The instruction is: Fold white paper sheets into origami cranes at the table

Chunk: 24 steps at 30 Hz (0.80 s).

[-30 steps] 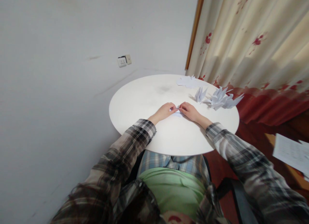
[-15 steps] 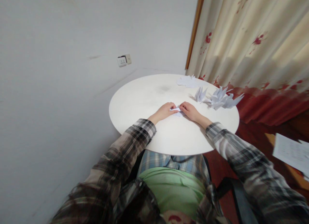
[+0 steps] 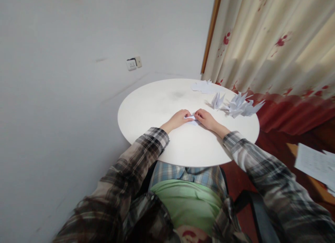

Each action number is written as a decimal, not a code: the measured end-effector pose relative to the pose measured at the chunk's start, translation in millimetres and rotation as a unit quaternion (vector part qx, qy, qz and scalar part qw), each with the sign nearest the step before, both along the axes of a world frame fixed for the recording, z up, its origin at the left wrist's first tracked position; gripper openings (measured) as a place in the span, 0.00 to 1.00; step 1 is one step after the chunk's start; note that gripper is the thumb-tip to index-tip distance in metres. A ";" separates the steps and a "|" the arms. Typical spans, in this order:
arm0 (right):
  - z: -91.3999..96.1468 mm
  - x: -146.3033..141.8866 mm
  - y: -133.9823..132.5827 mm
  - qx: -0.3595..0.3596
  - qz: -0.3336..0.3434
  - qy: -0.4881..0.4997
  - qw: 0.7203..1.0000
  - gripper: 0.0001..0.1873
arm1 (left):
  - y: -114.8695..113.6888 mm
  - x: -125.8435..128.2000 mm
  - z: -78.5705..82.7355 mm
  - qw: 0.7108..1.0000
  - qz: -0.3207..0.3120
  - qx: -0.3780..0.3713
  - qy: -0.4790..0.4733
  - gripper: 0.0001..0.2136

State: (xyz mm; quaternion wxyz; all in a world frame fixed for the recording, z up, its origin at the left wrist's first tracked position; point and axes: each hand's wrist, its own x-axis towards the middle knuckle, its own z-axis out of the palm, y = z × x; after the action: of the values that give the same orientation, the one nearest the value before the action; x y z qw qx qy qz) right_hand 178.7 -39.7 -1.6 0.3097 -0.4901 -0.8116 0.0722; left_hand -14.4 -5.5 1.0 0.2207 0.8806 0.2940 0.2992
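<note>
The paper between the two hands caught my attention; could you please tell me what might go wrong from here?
The left hand and right hand both have fingers on the small paper, so uneven pressure could crease it crookedly.
The folded paper cluster sits near the edge of the table; a bump might send a piece off.

Shows a wider strip of white paper (image 3: 192, 117) between left hand (image 3: 179, 119) and right hand (image 3: 206, 119) than a second ago.
</note>
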 end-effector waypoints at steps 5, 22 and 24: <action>1.2 -0.5 -1.4 0.004 0.005 0.002 1.000 0.10 | 1.4 0.7 -1.0 1.000 0.002 0.004 0.004 0.10; 1.4 -0.4 -1.4 -0.003 0.011 0.005 1.000 0.10 | 2.2 0.9 -3.3 1.000 0.003 0.011 0.003 0.10; 1.9 -0.5 -1.8 -0.003 0.010 0.004 1.000 0.10 | 2.0 0.8 -3.2 1.000 0.004 0.012 0.003 0.10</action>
State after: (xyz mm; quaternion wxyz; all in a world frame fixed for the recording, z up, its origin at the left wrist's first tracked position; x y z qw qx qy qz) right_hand 178.3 -41.4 0.2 0.3110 -0.4825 -0.8149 0.0800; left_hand -13.5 -3.5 -2.2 0.2084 0.8829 0.2945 0.3005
